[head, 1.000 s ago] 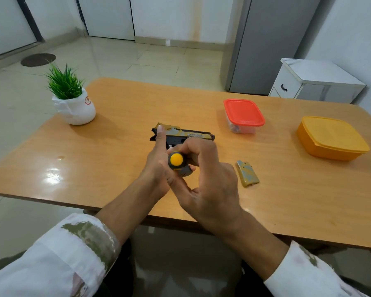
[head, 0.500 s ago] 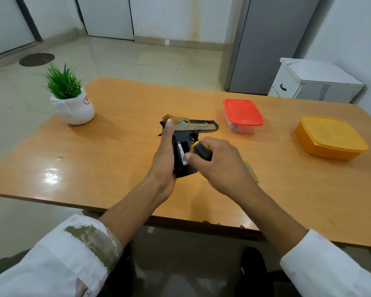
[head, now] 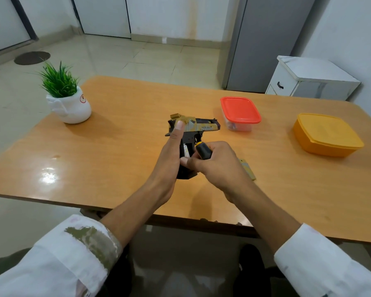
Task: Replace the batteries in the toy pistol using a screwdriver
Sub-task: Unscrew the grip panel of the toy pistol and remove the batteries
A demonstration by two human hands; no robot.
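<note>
A tan-and-black toy pistol stands over the middle of the wooden table, barrel pointing right, grip toward me. My left hand grips it from the left, thumb up along the slide. A white battery shows in the opened grip. My right hand holds a black screwdriver with a yellow end in its curled fingers, and its thumb reaches to the grip by the battery. The tan grip cover lies on the table behind my right hand, mostly hidden.
A clear box with a red lid stands just right of the pistol's muzzle. An orange lidded box sits at the far right. A white pot with a green plant stands at the left. A white cabinet is beyond the table.
The pistol was turned from lying low with the screwdriver driven at its grip to standing up with the grip open toward me. My right hand pulled the screwdriver aside and now reaches its thumb to the battery.
</note>
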